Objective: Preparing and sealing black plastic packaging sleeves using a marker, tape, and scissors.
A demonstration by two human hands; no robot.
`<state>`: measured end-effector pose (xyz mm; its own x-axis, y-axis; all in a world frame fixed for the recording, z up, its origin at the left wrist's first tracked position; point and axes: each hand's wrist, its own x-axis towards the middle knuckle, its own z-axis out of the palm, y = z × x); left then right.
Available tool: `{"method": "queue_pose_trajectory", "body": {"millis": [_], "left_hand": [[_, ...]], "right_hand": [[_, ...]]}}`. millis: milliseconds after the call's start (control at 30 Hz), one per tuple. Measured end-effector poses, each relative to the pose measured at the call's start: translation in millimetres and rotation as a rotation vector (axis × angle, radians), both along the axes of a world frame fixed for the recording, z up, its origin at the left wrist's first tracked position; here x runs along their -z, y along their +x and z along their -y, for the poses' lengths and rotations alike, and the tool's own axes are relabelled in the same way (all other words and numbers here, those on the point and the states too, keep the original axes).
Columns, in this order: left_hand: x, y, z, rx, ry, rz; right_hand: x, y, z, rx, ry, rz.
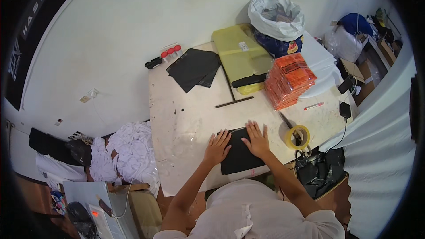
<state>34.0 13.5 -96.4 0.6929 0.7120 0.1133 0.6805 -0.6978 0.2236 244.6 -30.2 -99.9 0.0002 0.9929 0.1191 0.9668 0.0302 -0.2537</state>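
Note:
A flat black sheet or bag (239, 157) lies near the front edge of the white table. My left hand (217, 147) rests with fingers stretched out on its left side. On its upper right side, my right hand (257, 140) lies flat, fingers spread. Neither hand grips anything. Beyond them lies a dark T-shaped ruler (234, 102). To the right of my right hand are scissors (287, 121) and a roll of yellowish tape (297, 136), the tape lying over part of the scissors. Several more black sheets (193, 68) overlap at the table's far left.
A tall stack of orange packets (290, 82) stands at the right, beside yellow folded plastic (243, 53). Behind it is a white-rimmed sack (276, 22). A red-and-white pen (314, 106) and a black adapter (345, 109) lie near the right edge. White cloth (133, 150) is heaped left of the table.

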Motion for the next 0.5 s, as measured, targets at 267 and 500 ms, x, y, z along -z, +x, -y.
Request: {"method": "queue_pose_trajectory", "body": {"millis": [267,500], "left_hand": [[5,-11,9,-0.116,-0.045,0.178],[-3,-5,8,-0.260,-0.041,0.464]], "right_hand": [[-46,76,-15,0.406,0.547,-0.730],[-120,188,-78,0.952,0.978,-0.978]]}}
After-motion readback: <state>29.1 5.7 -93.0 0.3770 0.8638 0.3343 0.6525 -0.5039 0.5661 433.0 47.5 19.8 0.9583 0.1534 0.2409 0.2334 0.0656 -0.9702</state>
